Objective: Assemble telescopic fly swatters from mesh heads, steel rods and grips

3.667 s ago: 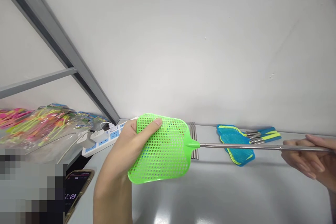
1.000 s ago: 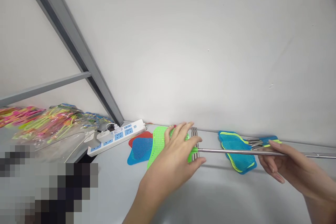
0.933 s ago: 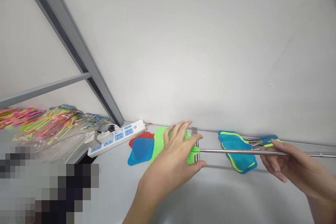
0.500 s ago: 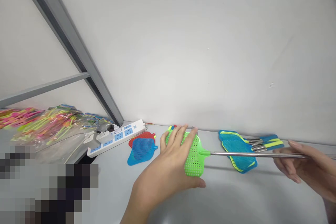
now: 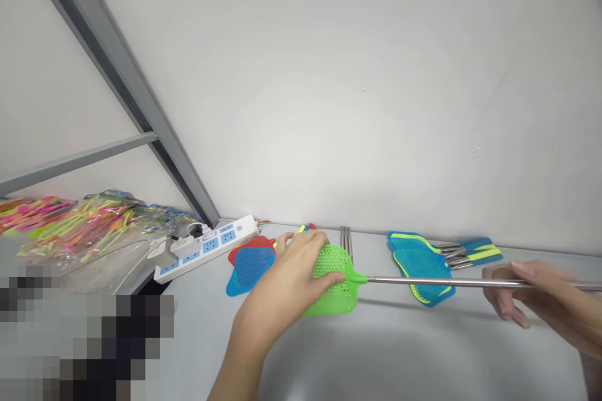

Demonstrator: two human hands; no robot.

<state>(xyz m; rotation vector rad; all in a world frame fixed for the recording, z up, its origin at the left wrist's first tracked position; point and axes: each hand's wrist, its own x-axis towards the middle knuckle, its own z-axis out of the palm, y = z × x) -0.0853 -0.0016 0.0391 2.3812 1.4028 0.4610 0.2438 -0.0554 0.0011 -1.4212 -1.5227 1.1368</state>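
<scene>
A green fly swatter (image 5: 336,304) with a perforated head and a long thin metal rod stretches level across the view, above the table. My left hand (image 5: 289,285) is closed over the left part of its head, thumb across the front and fingers bent at the top edge. Around the rod at the right, my right hand (image 5: 540,304) is closed, with the thumb along it. The rod's far end leaves the picture. Behind the rod lie stacked blue-and-yellow fly swatters (image 5: 426,263), their shafts short. A blue swatter head (image 5: 251,268) overlaps a red swatter head (image 5: 242,247) left of my left hand.
A white power strip (image 5: 207,250) with plugs and cables lies at the table's left. Several metal rods (image 5: 347,241) stand out behind the green head. Bagged colourful goods (image 5: 89,222) are piled beyond a grey metal frame (image 5: 136,94). A pale wall (image 5: 352,106) rises behind the table (image 5: 399,357).
My left hand has turned and slid left on the green head, its thumb now across the front. The swatter has shifted slightly left and down. Metal rods behind it have come into view.
</scene>
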